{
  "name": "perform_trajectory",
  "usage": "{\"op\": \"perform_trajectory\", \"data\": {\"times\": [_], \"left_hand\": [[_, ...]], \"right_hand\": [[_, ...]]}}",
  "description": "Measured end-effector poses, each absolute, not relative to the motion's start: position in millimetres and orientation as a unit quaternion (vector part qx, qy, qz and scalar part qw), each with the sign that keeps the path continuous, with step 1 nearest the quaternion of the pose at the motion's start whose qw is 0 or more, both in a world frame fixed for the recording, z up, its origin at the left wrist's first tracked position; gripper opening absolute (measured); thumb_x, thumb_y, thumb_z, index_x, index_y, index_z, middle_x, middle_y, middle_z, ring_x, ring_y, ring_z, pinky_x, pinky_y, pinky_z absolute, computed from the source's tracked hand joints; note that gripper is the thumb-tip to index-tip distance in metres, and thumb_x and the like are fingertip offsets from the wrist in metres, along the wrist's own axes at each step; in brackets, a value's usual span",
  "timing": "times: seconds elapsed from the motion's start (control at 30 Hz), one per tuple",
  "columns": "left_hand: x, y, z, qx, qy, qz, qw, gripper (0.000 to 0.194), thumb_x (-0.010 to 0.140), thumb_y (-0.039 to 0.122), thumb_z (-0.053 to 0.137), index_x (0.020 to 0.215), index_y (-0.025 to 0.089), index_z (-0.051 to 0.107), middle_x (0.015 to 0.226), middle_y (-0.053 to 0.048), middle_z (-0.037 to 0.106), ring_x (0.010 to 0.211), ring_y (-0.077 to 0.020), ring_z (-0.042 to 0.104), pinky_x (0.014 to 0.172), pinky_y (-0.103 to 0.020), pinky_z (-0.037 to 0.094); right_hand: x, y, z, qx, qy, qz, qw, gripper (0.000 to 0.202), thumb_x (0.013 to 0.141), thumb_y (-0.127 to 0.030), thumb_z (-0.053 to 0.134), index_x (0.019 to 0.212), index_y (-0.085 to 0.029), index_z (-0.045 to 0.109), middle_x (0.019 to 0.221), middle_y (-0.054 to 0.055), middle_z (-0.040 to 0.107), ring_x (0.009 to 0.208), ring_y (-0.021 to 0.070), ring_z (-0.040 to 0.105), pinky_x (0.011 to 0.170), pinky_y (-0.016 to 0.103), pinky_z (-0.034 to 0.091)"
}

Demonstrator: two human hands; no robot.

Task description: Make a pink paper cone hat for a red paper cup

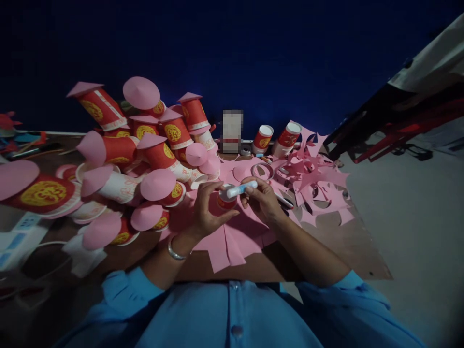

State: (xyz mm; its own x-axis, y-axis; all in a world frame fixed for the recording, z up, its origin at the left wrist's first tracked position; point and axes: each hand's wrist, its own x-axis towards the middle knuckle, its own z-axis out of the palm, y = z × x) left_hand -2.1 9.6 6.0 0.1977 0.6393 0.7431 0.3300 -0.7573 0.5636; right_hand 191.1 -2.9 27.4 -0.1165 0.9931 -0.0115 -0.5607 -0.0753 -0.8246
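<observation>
A small red cup (225,202) with a pale top stands between my hands, over pink paper (235,237). My left hand (210,210) curves round its left side, thumb and fingers apart at the near and far edges, and holds the cup. In my right hand (260,199) is a white and light blue glue stick (242,189), pinched between thumb and fingers and lying nearly level above the cup's top. The stick's left end is over the rim and hides part of it.
Many red and white cups with pink cone tops (157,185) are piled at the left. Two red cups (263,139) are at the back. Pink paper scraps (311,169) and a tape roll (262,171) lie right. The table's right edge (369,241) borders grey floor.
</observation>
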Motion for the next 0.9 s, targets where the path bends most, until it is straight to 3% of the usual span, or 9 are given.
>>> {"op": "perform_trajectory", "data": {"times": [0.13, 0.2, 0.3, 0.4, 0.6, 0.77, 0.9], "left_hand": [[-2, 1, 21, 0.767, 0.274, 0.561, 0.150, 0.030, 0.092, 0.031, 0.081, 0.118, 0.023, 0.066, 0.099, -0.003, 0.075, 0.090, -0.0183, 0.071, 0.081, -0.033, 0.061], [-3, 0, 26, 0.766, 0.270, 0.566, 0.141, 0.022, 0.092, 0.024, 0.080, 0.110, 0.023, 0.068, 0.096, -0.002, 0.076, 0.088, -0.0173, 0.072, 0.079, -0.032, 0.061], [-4, -1, 31, 0.759, 0.285, 0.570, 0.135, 0.019, 0.092, 0.024, 0.080, 0.107, 0.022, 0.069, 0.093, -0.002, 0.077, 0.084, -0.0171, 0.073, 0.075, -0.031, 0.061], [-4, -2, 34, 0.757, 0.295, 0.567, 0.131, 0.016, 0.091, 0.021, 0.079, 0.104, 0.021, 0.069, 0.091, -0.002, 0.078, 0.082, -0.0165, 0.074, 0.072, -0.029, 0.061], [-4, 0, 34, 0.733, 0.324, 0.579, 0.152, 0.015, 0.088, 0.019, 0.080, 0.098, 0.020, 0.069, 0.086, 0.000, 0.075, 0.076, -0.0145, 0.072, 0.070, -0.028, 0.060], [-5, 2, 32, 0.721, 0.342, 0.580, 0.165, 0.015, 0.086, 0.016, 0.080, 0.095, 0.020, 0.069, 0.083, 0.001, 0.073, 0.072, -0.0131, 0.069, 0.065, -0.025, 0.056], [-5, 2, 31, 0.717, 0.343, 0.579, 0.182, 0.014, 0.085, 0.015, 0.079, 0.094, 0.019, 0.069, 0.083, 0.001, 0.073, 0.072, -0.0130, 0.068, 0.065, -0.025, 0.056]], "right_hand": [[187, -10, 25, -0.313, -0.394, 0.682, 0.530, 0.041, 0.070, -0.047, 0.097, 0.094, -0.020, 0.076, 0.070, -0.003, 0.068, 0.052, 0.0098, 0.060, 0.047, 0.021, 0.051], [188, -11, 25, -0.319, -0.420, 0.670, 0.523, 0.041, 0.075, -0.053, 0.093, 0.093, -0.019, 0.078, 0.068, -0.003, 0.065, 0.051, 0.0088, 0.056, 0.045, 0.020, 0.047], [191, -11, 24, -0.338, -0.444, 0.643, 0.524, 0.049, 0.088, -0.065, 0.077, 0.095, -0.017, 0.081, 0.060, -0.004, 0.056, 0.049, 0.0080, 0.047, 0.042, 0.020, 0.038], [195, -10, 24, -0.359, -0.472, 0.607, 0.529, 0.045, 0.093, -0.061, 0.073, 0.099, -0.017, 0.082, 0.060, -0.004, 0.054, 0.050, 0.0083, 0.046, 0.044, 0.021, 0.037], [198, -7, 27, -0.350, -0.524, 0.528, 0.570, 0.028, 0.090, -0.046, 0.083, 0.104, -0.023, 0.078, 0.087, 0.002, 0.073, 0.070, 0.0130, 0.064, 0.062, 0.026, 0.055], [199, -4, 31, -0.333, -0.540, 0.506, 0.585, 0.025, 0.085, -0.042, 0.089, 0.096, -0.023, 0.076, 0.106, 0.006, 0.075, 0.095, 0.0188, 0.071, 0.081, 0.032, 0.061], [199, -5, 29, -0.338, -0.502, 0.565, 0.561, 0.035, 0.087, -0.050, 0.085, 0.107, -0.023, 0.074, 0.087, 0.001, 0.073, 0.070, 0.0146, 0.068, 0.062, 0.027, 0.058]]}}
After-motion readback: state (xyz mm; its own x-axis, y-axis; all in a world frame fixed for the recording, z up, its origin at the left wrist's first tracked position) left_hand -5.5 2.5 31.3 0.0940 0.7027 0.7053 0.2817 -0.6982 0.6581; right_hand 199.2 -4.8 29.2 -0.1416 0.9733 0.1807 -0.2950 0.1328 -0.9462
